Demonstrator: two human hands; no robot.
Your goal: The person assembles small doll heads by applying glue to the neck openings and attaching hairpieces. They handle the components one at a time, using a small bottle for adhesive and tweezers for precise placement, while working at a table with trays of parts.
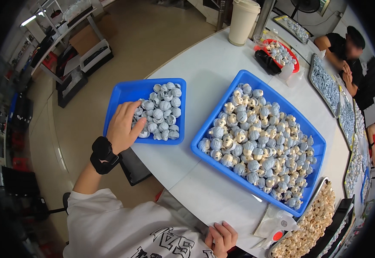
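Observation:
My left hand (124, 124) reaches over the left wall of a small blue tray (121, 96), thumb apart from the fingers. It is open beside a heap of pale blue-grey hollow shell pieces (164, 105), with its fingertips at the heap's edge; no piece shows in its grasp. My right hand (222, 238) is at the near table edge with its fingers curled in, and nothing shows in it. To the right, a larger blue tray (224, 170) is heaped with small cream figure heads (256, 142) wearing blue-grey caps.
A metal tray of cream pieces (310, 221) stands near right, beside a clear plastic bag (277, 223). Farther back are a red basket (297, 64), a black object (267, 62) and a pale tumbler (243, 21). A co-worker (346, 56) sits beyond long trays of blue-grey pieces (325, 84).

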